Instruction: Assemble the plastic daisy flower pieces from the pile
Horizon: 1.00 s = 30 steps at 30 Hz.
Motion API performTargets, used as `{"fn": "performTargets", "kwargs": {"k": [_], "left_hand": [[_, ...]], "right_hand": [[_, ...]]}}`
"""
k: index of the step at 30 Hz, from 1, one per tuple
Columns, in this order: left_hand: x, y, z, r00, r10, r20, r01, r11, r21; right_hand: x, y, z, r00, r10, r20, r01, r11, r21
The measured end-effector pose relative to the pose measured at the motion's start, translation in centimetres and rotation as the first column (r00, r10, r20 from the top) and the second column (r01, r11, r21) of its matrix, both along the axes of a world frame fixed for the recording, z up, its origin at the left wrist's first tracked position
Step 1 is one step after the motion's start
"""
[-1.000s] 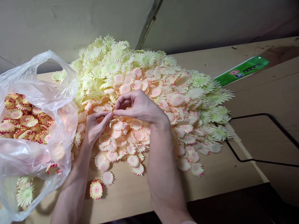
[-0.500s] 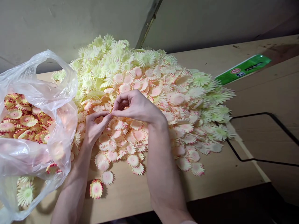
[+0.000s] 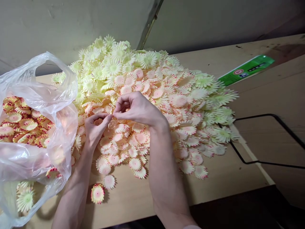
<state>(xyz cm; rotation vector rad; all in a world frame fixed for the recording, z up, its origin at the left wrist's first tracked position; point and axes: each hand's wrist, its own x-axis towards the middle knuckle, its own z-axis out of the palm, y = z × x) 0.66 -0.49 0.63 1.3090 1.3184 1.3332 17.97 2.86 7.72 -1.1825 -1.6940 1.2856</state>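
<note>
Both my hands meet fingertip to fingertip over a big heap of artificial flower heads [image 3: 140, 140]. My left hand [image 3: 96, 127] is pinched, thumb against forefinger. Its tips touch those of my right hand [image 3: 137, 108], which is also pinched, with the other fingers curled in. Something small seems to sit between the tips, too small and covered to make out. Pale pink flower heads with red-tipped petals lie under and around the hands. Yellow-green ones [image 3: 114, 66] form the far side of the heap.
On the left stands a translucent plastic bag [image 3: 57, 108] holding red-edged flower heads [image 3: 26, 124]. A single flower head [image 3: 97, 193] lies near the table's front edge. To the right are a green packet [image 3: 247, 70] and a black wire frame [image 3: 269, 115]. A wall rises behind.
The whole view has shifted very slightly. Both hands keep the same pinched pose at the same place over the heap; nothing has been let go or picked up visibly.
</note>
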Motion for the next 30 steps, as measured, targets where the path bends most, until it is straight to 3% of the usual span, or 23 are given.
{"fn": "performTargets", "kwargs": {"k": [8, 30], "left_hand": [[-0.05, -0.02, -0.23, 0.997, -0.073, 0.028, 0.074, 0.997, -0.006], [-0.15, 0.11, -0.32, 0.999, -0.053, -0.006, 0.053, 0.998, -0.020]], "right_hand": [[-0.01, 0.00, 0.04, 1.000, -0.007, 0.010, 0.007, 1.000, 0.030], [-0.78, -0.40, 0.78, 0.978, -0.025, 0.206, -0.003, 0.991, 0.132]]}}
